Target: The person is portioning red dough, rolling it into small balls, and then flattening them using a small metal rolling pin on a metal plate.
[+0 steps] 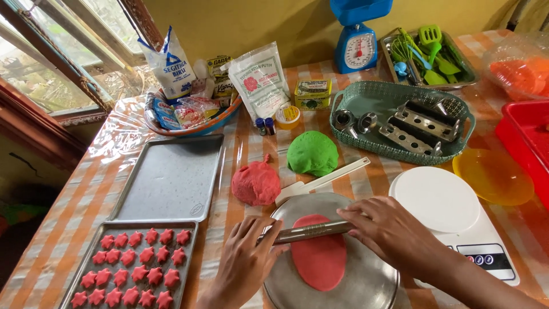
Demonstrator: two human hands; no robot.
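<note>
Two hands bear on a slim metal rolling pin (311,231) laid across a flattened oval of red dough (319,258) that sits on a round metal plate (366,286) near the front edge of the tabletop (240,143); the left hand (243,260) lies with its fingers flat and spread over the pin's left end, the right hand (389,229) likewise with fingers extended on the right end — pressing rather than clenched around it. The plate is loose on a plastic cover, so an uneven push could, I judge, slide it toward the edge or tilt it, and the thin sheet could tear or stick to the pin if pressed too hard. A white spatula (320,182) rests just behind the plate, touching a red dough ball (255,183); a far stroke might knock it. Beside that ball sits a green dough ball (312,153). To the left, a dark baking tray (77,269) holds rows of small red star shapes, and an empty grey tray (171,180) lies behind it. A bowl (189,129) holds packets and a flour bag; a green basket (354,123) holds metal moulds and nozzles; a metal tin (457,54) at the back holds green utensils. A white digital scale (452,212) stands just right of the plate — close to the right forearm.
</note>
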